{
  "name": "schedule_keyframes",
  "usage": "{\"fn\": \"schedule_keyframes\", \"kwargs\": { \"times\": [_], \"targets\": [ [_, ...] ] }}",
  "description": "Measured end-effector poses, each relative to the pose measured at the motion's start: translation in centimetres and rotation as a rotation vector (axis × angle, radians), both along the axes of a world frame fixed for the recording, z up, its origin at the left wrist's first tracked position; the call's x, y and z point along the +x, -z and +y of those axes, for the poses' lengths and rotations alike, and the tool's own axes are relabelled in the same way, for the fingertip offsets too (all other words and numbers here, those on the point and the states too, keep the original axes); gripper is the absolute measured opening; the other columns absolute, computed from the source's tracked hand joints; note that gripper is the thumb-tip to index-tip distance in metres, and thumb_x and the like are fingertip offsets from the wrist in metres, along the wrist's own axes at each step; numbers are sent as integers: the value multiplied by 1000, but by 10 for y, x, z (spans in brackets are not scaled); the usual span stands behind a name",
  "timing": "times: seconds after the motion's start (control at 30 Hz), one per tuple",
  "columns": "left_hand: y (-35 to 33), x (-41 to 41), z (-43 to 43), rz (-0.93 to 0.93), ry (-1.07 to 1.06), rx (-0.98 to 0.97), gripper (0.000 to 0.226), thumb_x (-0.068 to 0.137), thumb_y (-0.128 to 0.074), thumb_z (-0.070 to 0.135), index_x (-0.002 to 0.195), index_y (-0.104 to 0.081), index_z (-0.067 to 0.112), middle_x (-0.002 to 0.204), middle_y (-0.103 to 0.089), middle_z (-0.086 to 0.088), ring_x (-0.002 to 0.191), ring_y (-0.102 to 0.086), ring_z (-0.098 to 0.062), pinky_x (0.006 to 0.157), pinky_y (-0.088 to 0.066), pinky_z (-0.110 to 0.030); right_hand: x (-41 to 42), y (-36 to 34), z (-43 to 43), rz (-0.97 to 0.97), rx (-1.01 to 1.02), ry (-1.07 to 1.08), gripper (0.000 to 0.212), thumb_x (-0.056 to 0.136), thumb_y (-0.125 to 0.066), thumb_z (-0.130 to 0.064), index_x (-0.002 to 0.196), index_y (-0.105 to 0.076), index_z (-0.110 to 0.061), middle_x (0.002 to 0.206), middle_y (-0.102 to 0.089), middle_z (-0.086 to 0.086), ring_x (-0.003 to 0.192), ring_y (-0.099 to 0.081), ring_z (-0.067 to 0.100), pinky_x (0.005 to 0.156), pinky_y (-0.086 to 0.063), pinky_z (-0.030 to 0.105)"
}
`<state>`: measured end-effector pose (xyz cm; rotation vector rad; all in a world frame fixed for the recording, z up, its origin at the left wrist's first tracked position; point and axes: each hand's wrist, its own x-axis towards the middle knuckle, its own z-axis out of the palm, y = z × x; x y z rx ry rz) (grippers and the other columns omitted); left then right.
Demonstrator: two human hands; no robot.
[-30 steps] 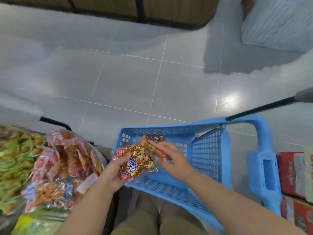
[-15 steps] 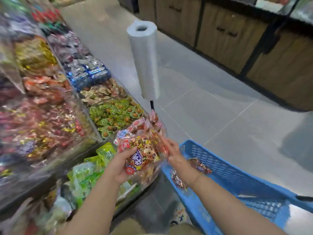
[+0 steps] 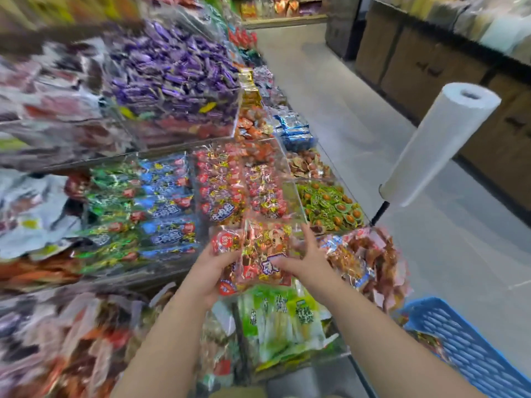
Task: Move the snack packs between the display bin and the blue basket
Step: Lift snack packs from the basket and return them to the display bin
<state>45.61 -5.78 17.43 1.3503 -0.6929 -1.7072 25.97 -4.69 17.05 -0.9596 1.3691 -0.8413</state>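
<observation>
Return of stock to the shelf looks like the step in hand. Your left hand (image 3: 214,272) cups the bundle of glossy red-and-gold snack packs (image 3: 258,254) from below, fingers curled round its lower edge. Your right hand (image 3: 306,262) holds the right side with the thumb laid across the front. The bundle hangs in the air just in front of the clear acrylic display bin (image 3: 296,196), which holds matching red packs, and it is not yet inside. The blue basket of latticed plastic (image 3: 465,349) sits well apart at the lower right; something lies in it, too blurred to name. Next you need to lift the bundle over the bin's front wall, lay it on the pile and loosen both hands, without letting the slippery wrappers fan out. Against half a second ago, the bundle has gone up and away from the basket toward the bin, the view has swung onto the shelves, and the white roll of plastic bags (image 3: 439,145) now stands off to the right
</observation>
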Motion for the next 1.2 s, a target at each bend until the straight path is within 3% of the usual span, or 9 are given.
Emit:
{"fn": "schedule_keyframes", "kwargs": {
  "times": [0.1,0.23,0.37,0.47,0.53,0.63,0.8,1.0,1.2],
  "targets": [
    [-2,32,-9,-59,4,-24,30,85,-59,-7,97,-59,20,73,-74,-3,64,-71,-21,51,-55,-32,29,1,-12,-99,67,24,104,67,-84,-13,145,-19,-40,94,-59,-14,82,-67,0,67,-53,20],
    [-1,62,-12,-206,-5,-13,32,80,-70,-2,101,-62,20,87,-75,-6,94,-68,-34,87,-53,-47,46,-6,-20,-51,170,-41,87,72,-78,-5,138,-30,-35,109,-59,7,106,-61,28,97,-46,46],
    [0,82,-12,-162,-28,48,55,75,-78,7,124,-55,19,106,-72,-10,103,-65,-35,99,-44,-57,54,-17,-25,-238,438,-217,30,80,-62,10,107,-56,-2,83,-69,9,71,-67,18,68,-56,31],
    [0,89,-15,-119,-51,36,62,74,-79,7,129,-51,15,107,-72,-11,100,-67,-33,95,-48,-54,47,-31,-49,-286,412,-77,34,81,-63,8,108,-53,-11,86,-70,11,76,-69,26,69,-59,42],
    [-3,96,-20,-84,-77,30,49,75,-75,4,119,-54,12,94,-74,-14,82,-72,-33,70,-58,-47,33,-42,-74,-126,268,-29,55,80,-64,7,125,-41,-15,102,-64,11,87,-65,29,75,-55,45],
    [-15,109,-30,-16,-155,9,33,78,-70,1,106,-57,14,79,-75,-13,66,-72,-30,49,-56,-37,12,-69,-106,491,15,-389,77,76,-72,-6,137,-29,-26,114,-49,-10,96,-55,18,62,-46,20],
    [-31,120,-44,16,-245,-52,46,73,-73,6,115,-55,14,83,-75,-12,70,-73,-31,52,-56,-39,31,-104,-144,1080,-407,-809,31,67,-71,-11,74,-50,-34,73,-52,-14,67,-52,8,51,-37,20],
    [-35,123,-45,19,-223,-86,52,60,-75,16,110,-58,17,88,-75,-11,75,-73,-29,54,-57,-38,86,-80,-150,1136,-668,-955,19,77,-62,-12,92,-60,-24,80,-60,-10,73,-53,12,53,-36,21],
    [-34,136,-44,16,-274,-72,49,60,-75,18,105,-59,20,90,-75,-11,76,-73,-29,54,-58,-38,110,-37,-146,1089,-820,-969,36,78,-65,-18,114,-60,-20,105,-65,3,99,-57,24,78,-48,35]
  ]
}}
